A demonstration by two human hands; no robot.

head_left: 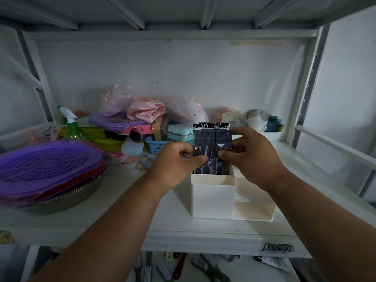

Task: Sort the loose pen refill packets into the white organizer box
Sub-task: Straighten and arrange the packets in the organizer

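While upright in organizer box [211, 192], refill pkts [212, 140] betw. both hands' fingers [200, 159].

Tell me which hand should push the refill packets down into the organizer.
Probably the right hand: it pinches the refill packets from directly above the white organizer box. The left hand grips from the side, so it could steady them.

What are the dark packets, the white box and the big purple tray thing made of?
The packets look like thin shiny plastic film: light glints off them where both hands pinch them. The box seems hard matte plastic, with smooth, straight moulded walls. The purple tray looks like moulded plastic too, slightly glossy, with a pattern of holes. The bowl under it is probably metal, from its grey sheen.
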